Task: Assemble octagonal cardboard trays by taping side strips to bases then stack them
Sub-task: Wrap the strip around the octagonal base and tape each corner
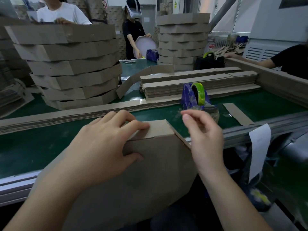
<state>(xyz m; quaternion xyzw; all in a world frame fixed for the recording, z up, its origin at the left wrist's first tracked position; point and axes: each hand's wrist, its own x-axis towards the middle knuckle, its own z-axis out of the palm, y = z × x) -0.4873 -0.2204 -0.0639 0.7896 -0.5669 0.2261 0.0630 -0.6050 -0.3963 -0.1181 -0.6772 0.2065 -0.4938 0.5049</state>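
Observation:
A brown cardboard tray [150,164] stands tilted on its edge against my body, its base facing me, over the near rail of the green belt [33,147]. My left hand [103,144] grips its top: the fingers curl over the folded side strip and the thumb presses on the base. My right hand [205,135] hovers just right of the tray's upper corner. Its thumb and forefinger pinch what looks like a short piece of clear tape, which is barely visible. The blue tape dispenser [196,95] with a yellow-green roll stands right behind that hand.
A tall stack of finished trays [71,64] stands at the left, another stack [181,40] at the back. Flat side strips [200,84] lie piled behind the dispenser, and a long strip pile [66,114] crosses the belt. Other people work at the far side and right.

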